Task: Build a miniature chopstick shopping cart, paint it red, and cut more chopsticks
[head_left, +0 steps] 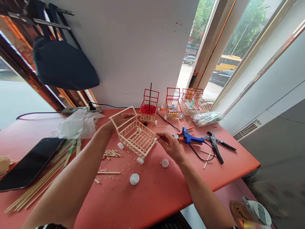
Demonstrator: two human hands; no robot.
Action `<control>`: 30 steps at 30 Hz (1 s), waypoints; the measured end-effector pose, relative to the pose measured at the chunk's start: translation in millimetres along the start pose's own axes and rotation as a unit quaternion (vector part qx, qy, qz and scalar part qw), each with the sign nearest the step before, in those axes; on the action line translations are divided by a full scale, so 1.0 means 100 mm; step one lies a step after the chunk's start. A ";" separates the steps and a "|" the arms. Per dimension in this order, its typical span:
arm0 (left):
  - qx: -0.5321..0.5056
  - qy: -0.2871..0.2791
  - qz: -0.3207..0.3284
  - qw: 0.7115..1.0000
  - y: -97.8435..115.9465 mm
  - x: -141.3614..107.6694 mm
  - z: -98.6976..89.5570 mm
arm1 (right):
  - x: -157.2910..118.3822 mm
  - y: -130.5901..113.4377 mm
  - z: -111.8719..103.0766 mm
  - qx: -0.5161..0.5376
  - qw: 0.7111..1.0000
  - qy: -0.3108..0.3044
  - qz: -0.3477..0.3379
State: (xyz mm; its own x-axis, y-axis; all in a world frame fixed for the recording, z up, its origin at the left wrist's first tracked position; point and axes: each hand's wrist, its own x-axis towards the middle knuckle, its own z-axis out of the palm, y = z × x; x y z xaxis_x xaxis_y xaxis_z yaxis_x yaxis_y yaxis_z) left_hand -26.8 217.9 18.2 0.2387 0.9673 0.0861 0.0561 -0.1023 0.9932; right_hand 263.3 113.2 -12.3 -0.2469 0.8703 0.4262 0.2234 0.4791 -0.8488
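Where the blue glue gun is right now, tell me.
In the head view, the glue gun lies on the red table, just right of the right hand and left of the black-handled tool.

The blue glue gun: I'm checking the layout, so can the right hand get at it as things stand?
Likely yes: the glue gun lies just beside the right hand, nothing covering its handle. That hand touches the stick cart's corner, though, and may need freeing first.

A dark sleeve edge with white stripes borders the bare left forearm; the fingers are bare.
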 end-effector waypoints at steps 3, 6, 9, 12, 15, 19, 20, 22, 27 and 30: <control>-0.019 0.038 0.014 0.999 0.00 -0.06 -0.06 | 0.00 -0.02 -0.01 -0.007 1.000 0.002 0.010; -0.010 0.100 0.026 0.995 -0.03 -0.26 -0.17 | 0.00 -0.04 -0.02 -0.021 1.000 0.002 0.011; 0.026 0.145 0.034 0.989 -0.09 -0.58 -0.24 | 0.01 -0.03 -0.03 -0.030 0.999 0.008 0.009; 0.045 0.192 0.038 0.980 -0.14 -0.91 -0.21 | 0.02 0.00 -0.04 -0.046 0.999 0.023 0.013; 0.074 0.226 0.030 0.971 -0.18 -1.17 -0.08 | 0.01 -0.05 -0.09 -0.059 0.996 0.055 0.021; 0.123 0.233 0.025 0.964 -0.20 -1.35 0.14 | 0.08 -0.38 -0.30 -0.070 0.996 0.052 0.027; 0.128 0.238 0.025 0.963 -0.20 -1.37 0.19 | 0.15 -0.49 -0.38 -0.081 0.995 0.048 0.020; 0.134 0.247 0.021 0.960 -0.19 -1.40 0.25 | 0.38 -0.72 -0.53 -0.137 0.989 0.063 -0.009; 0.145 0.266 0.012 0.953 -0.18 -1.46 0.27 | 1.49 -0.92 -0.67 -0.279 0.956 0.087 -0.012; 0.138 0.286 0.022 0.948 -0.23 -1.48 0.25 | 2.19 -0.81 -0.50 -0.346 0.934 0.050 0.069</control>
State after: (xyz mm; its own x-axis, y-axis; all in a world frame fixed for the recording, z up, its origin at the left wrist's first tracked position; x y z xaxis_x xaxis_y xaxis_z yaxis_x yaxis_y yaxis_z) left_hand -38.9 71.4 -19.2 -0.3143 0.9201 0.2338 0.3294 -0.1253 0.9358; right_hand 238.5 270.3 165.7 -0.0884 0.9190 0.3841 0.8110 0.2903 -0.5079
